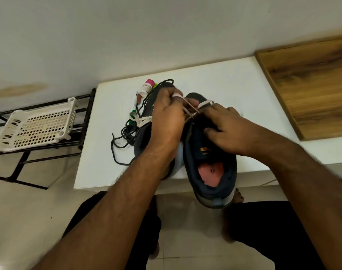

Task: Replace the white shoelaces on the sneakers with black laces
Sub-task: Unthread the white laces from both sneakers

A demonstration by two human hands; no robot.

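Two dark sneakers stand side by side on a white table (234,88). The right sneaker (211,172) shows a pink insole, and its heel hangs over the table's front edge. The left sneaker (144,137) is mostly hidden under my left hand. My left hand (168,117) pinches the white lace (189,109) and holds it taut, one strand looped over a finger. My right hand (228,129) grips the right sneaker's tongue area. A second white lace end (141,118) trails left off the left sneaker. Loose black laces (123,141) lie tangled on the table to the left.
A small bottle with a pink cap (146,87) and pens (134,106) lie behind the sneakers. A white plastic basket (37,125) sits on a black metal rack (84,112) at the left. A wooden board (312,84) covers the surface at the right. My knees are below the table.
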